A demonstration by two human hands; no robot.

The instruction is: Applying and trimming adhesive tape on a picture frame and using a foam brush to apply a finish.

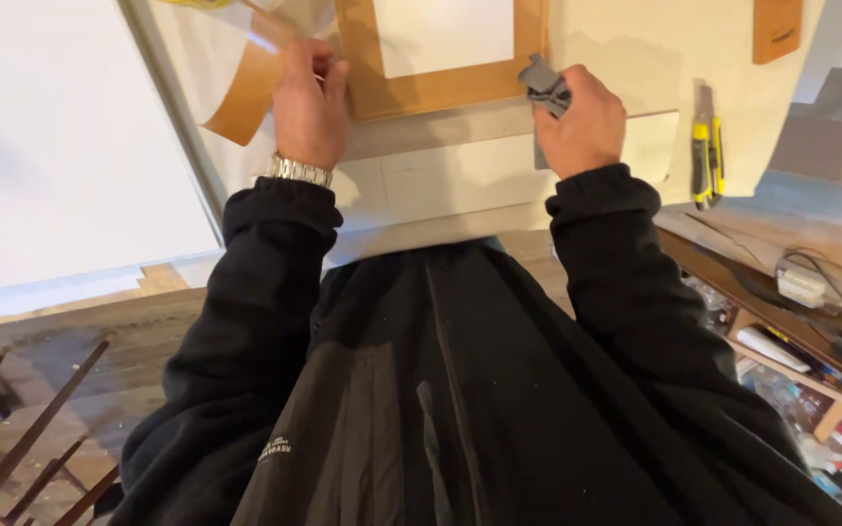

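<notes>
My right hand [582,122] is squeezing a grey cloth [545,86] in its fingers beside the frame [421,93]; my left hand [309,107] is pressing the frame's corner, fingers together.

From my remote seat this reads as a craft or framing workshop: I see a pale worktable [626,58] spread with sheets of grey card [440,180], a brown cardboard frame [436,90] with a white panel inside it, and a yellow-and-black utility knife [702,156] lying at the table's right edge. Below the table on the right I make out wooden shelves [811,380] crowded with tubes, small containers and cables, too cluttered to tell apart. The floor is bare worn wooden planks [80,341], and a large white board [60,136] lies at the left.
</notes>
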